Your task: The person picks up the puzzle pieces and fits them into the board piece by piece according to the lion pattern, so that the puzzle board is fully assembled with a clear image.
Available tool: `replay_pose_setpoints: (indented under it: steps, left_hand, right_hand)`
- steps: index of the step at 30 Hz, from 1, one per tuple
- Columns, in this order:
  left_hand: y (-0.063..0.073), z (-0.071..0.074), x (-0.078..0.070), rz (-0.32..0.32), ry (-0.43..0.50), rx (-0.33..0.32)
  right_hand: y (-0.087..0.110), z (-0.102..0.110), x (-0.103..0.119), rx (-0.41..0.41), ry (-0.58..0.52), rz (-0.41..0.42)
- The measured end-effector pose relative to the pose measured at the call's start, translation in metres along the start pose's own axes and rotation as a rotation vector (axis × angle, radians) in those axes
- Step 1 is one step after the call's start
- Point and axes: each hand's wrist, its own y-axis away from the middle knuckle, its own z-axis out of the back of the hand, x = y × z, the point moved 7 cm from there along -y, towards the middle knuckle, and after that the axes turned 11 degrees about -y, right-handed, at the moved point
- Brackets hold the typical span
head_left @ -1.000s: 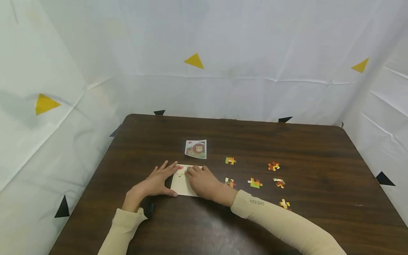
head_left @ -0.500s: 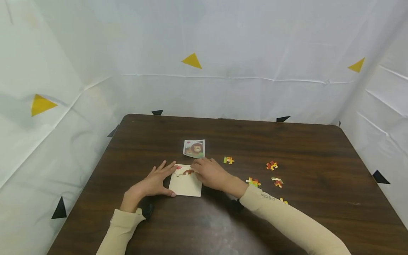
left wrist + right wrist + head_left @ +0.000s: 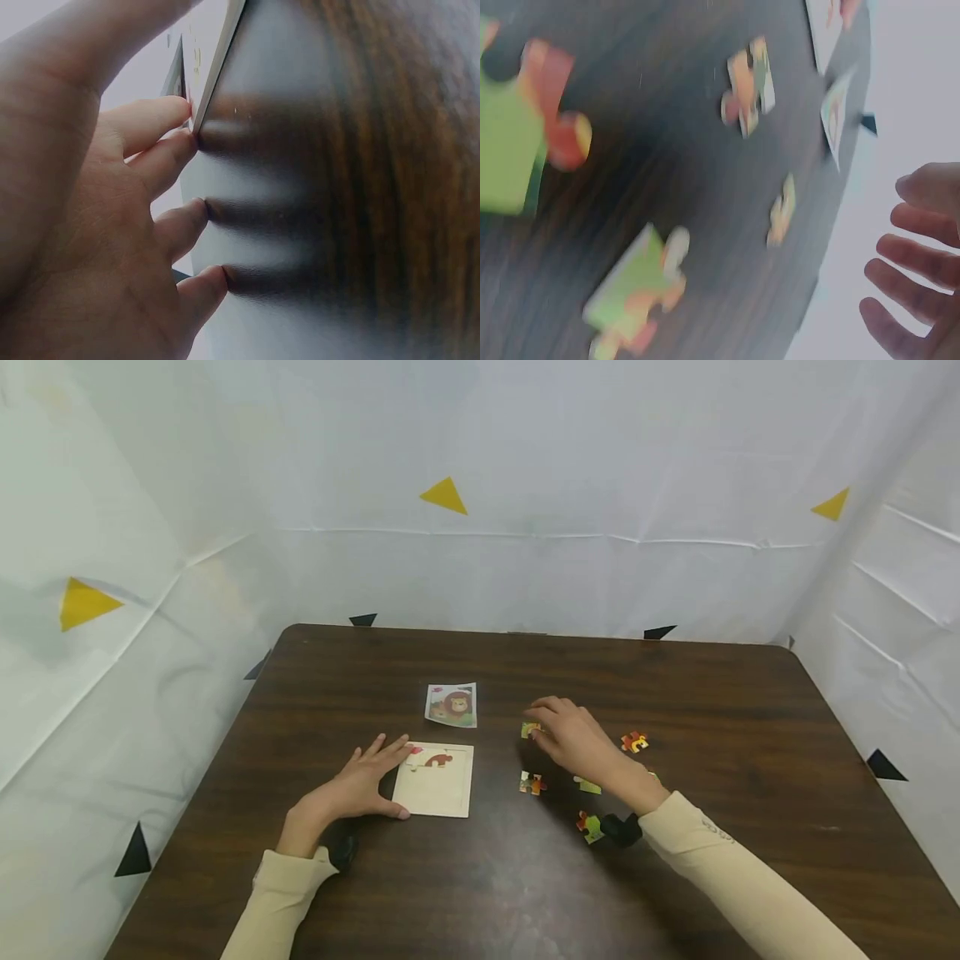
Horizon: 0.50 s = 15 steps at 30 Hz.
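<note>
The left hand (image 3: 351, 788) spreads at the edge of the puzzle board (image 3: 432, 795); the right hand (image 3: 579, 739), fingers parted, apparently hovers by a puzzle piece (image 3: 528, 730).

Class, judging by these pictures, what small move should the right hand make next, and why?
Probably lower the right hand and pinch the puzzle piece by its fingertips. That hand looks empty in its wrist view, the piece is close by in the head view, and the left hand touches the cream board, whose near part shows no pieces.
</note>
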Motion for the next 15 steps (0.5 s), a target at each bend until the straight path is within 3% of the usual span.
replay_pose_setpoints:
  steps: [8,15]
  left_hand:
    - [0.001,0.000,-0.001,-0.016,0.009,-0.007]
    - [0.001,0.003,-0.003,-0.021,0.028,0.000]
  right_hand:
    - [0.023,0.030,-0.045,-0.005,-0.007,-0.226]
    - [0.048,0.032,-0.059,0.043,0.024,-0.265]
